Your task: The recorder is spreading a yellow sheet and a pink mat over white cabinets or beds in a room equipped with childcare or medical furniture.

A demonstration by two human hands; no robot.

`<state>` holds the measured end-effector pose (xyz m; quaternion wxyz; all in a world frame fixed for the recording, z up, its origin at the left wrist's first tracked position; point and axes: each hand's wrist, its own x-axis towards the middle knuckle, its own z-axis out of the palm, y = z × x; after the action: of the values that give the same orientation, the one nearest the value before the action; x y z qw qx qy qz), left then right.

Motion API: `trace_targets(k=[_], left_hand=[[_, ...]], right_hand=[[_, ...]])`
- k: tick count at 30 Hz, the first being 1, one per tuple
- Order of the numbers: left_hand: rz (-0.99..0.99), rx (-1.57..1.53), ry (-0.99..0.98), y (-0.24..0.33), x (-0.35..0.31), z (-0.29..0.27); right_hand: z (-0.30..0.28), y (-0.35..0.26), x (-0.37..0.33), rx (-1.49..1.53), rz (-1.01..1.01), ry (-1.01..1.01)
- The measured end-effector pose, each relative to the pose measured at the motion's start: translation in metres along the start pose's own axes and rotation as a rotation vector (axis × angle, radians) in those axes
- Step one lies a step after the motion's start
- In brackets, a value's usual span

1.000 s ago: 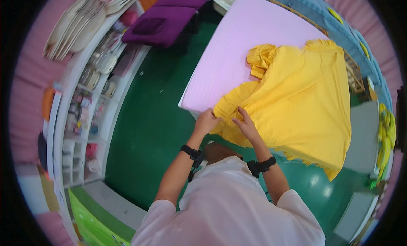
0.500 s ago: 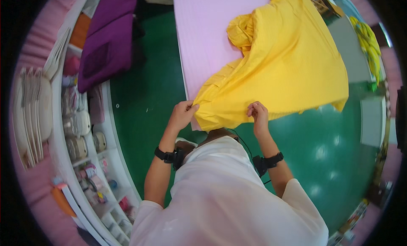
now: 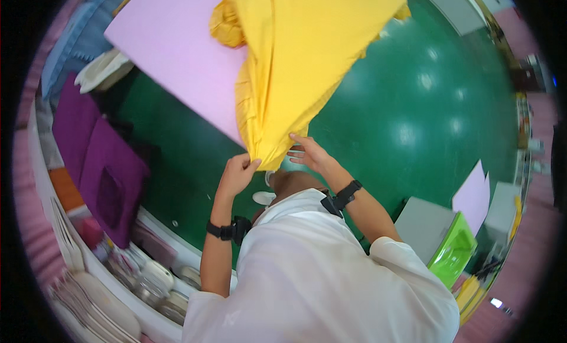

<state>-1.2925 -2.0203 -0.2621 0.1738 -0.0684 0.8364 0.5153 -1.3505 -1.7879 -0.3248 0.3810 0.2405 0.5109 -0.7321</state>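
A large yellow sheet (image 3: 295, 53) with a gathered edge lies across a pink, flat padded surface (image 3: 177, 59) and hangs past its right side. At the near corner, the fingers of my left hand (image 3: 238, 171) are closed on the sheet's edge, and creases fan out from there. My right hand (image 3: 312, 154) is beside the sheet's near right edge, fingers apart and stretched out. Its fingertips reach the cloth or come very close; I cannot tell which. A puffed, bunched part of the sheet sits farther off on the pink surface.
A purple folding seat (image 3: 100, 160) stands on the left, beside a white shelf unit (image 3: 201, 254) holding jars and other items. Green floor (image 3: 407, 106) extends to the right. A grey box (image 3: 425, 225) and a bright green bin (image 3: 455, 248) are at the lower right.
My view has turned rightward, so the bed-like surface and sheet appear farther left. My right hand has come closer to my left and its curled fingers have spread. The left hand keeps its hold.
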Motion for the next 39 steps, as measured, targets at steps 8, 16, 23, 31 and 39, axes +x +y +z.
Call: trace_targets(k=[8, 16, 23, 31, 39], left_hand=[[-0.188, 0.383, -0.292, -0.014, 0.030, -0.027], [-0.037, 0.221, -0.211, -0.008, 0.109, -0.124], [0.095, -0.274, 0.101, 0.004, 0.283, -0.195], [-0.310, -0.676, -0.353, 0.029, 0.436, -0.215], [0.034, -0.198, -0.378, 0.015, 0.422, -0.243]], right_hand=[[0.005, 0.007, 0.005, -0.138, -0.049, 0.057], [0.034, 0.000, -0.030, -0.121, -0.394, 0.113], [0.076, 0.026, -0.038, 0.516, -0.141, 0.382], [0.137, 0.068, -0.021, 0.657, -0.186, 0.935], [0.191, 0.071, 0.009, 0.894, -0.018, 1.011]])
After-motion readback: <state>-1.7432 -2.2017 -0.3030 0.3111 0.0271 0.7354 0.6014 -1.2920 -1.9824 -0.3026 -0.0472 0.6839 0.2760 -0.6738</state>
